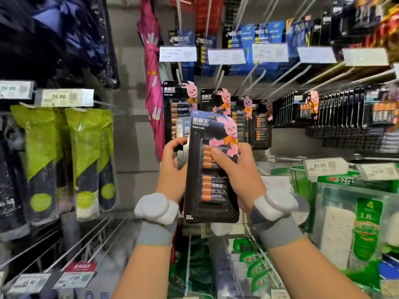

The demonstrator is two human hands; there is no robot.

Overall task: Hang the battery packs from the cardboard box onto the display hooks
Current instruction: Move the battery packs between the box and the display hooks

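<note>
Both of my hands hold black battery packs with a pink rabbit on the card, in front of the display. My right hand (234, 169) grips the front battery pack (212, 190), thumb pressed on its blister. My left hand (172, 162) grips a small stack of battery packs (183, 128) just behind it, their tops fanned out. Behind them, more packs of the same kind (179, 100) hang on display hooks (219, 79). Several long hooks (287, 75) to the right stick out bare. The cardboard box is not in view.
Blue battery packs (245, 39) hang on the row above, behind price tags (178, 53). A pink folded umbrella (152, 83) hangs to the left, with green-and-navy umbrella packs (86, 152) further left. Green power-strip boxes (358, 223) fill the lower right. Wire hooks (90, 238) jut out at lower left.
</note>
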